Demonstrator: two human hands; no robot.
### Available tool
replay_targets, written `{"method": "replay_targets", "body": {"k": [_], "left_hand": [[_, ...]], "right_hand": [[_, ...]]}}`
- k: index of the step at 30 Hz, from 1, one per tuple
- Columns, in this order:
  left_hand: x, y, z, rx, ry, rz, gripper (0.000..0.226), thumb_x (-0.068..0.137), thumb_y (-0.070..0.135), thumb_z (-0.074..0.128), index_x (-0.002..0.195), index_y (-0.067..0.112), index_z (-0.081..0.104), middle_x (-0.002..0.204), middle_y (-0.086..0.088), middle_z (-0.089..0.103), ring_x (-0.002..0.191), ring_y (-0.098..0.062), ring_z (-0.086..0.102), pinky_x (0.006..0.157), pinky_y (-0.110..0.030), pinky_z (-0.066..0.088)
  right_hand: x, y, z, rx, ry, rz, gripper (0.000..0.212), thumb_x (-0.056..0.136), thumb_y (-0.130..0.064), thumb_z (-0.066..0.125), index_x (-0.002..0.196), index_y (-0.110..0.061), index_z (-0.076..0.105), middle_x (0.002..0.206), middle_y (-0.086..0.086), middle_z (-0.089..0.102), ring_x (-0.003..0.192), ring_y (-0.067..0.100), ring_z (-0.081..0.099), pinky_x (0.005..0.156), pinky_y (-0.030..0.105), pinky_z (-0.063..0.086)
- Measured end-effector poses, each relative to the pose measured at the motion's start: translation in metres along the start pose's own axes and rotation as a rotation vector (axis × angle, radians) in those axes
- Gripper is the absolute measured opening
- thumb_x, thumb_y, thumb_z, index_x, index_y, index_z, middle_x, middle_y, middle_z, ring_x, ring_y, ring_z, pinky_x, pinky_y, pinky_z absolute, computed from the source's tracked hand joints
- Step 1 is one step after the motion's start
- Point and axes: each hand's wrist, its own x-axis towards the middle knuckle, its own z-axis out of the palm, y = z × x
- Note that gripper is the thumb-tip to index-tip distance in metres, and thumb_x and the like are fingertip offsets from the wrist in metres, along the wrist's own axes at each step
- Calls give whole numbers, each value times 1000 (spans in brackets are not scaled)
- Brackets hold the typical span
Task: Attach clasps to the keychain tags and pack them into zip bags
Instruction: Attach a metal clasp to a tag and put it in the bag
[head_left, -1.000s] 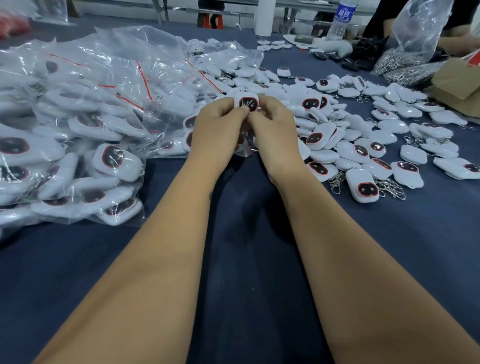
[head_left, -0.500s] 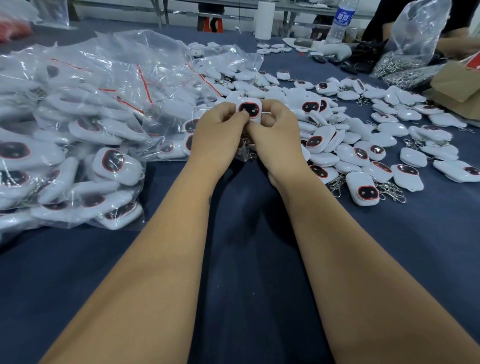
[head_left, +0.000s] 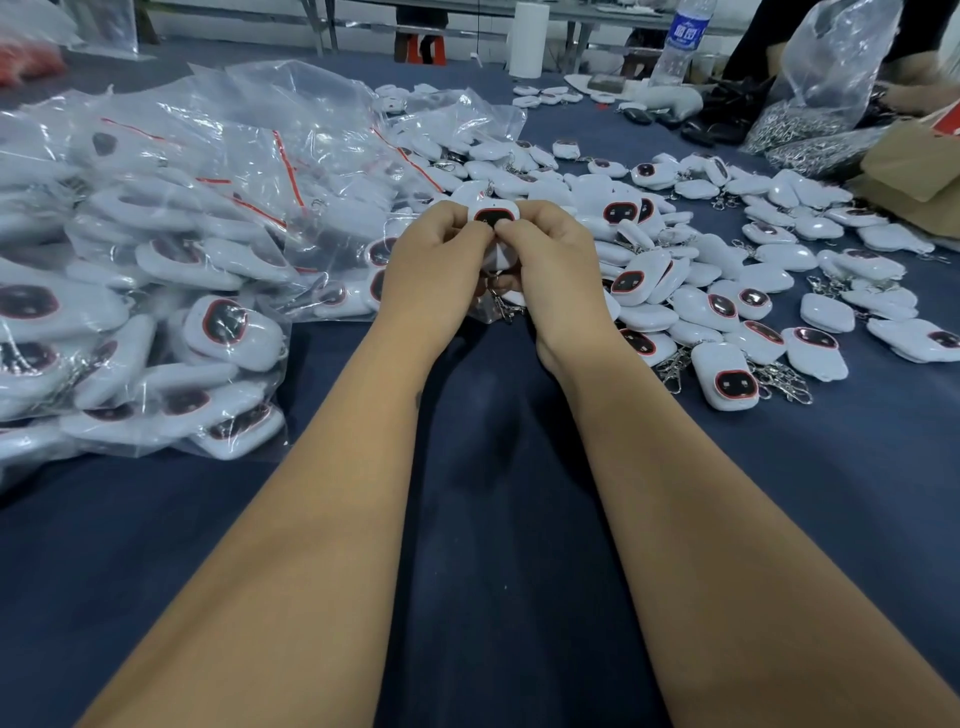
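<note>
Pinching a white plastic keychain tag with a dark, red-rimmed face (head_left: 492, 217) between both thumbs, I hold it above the dark blue cloth table (head_left: 493, 519), my left hand (head_left: 434, 270) and right hand (head_left: 553, 270) both closed on it, a metal clasp chain (head_left: 503, 304) dangling beneath. Loose white tags (head_left: 727, 291) spread right; clear zip bags of packed tags (head_left: 156, 270) pile left.

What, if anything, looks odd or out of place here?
Nothing stands out. Both hands, left hand and right hand, hold one white tag; loose tags sprawl unsorted beside the packed zip bags.
</note>
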Motion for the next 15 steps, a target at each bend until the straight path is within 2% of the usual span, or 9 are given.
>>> {"method": "replay_targets", "body": {"k": [5,10,15], "left_hand": [[0,0,0,-3,-4,-4,7,89,21,56,85,16,59,74,-2,59,62,-18,52,60,-35,50],[0,0,1,20,-2,-3,8,89,23,56,83,17,58,74,-1,59,62,-16,52,59,-32,48],[-1,2,1,25,4,1,14,92,23,55,78,20,56,68,4,56,60,-12,52,56,-30,48]], "right_hand": [[0,0,1,9,11,5,13,91,-6,53,92,-12,64,70,4,69,64,14,64,54,24,49],[0,0,1,3,18,15,12,91,-6,53,93,-11,64,70,3,69,65,15,64,56,27,50],[-1,-1,1,-11,28,1,11,90,-7,54,91,-12,64,65,-3,69,63,11,64,55,24,49]]}}
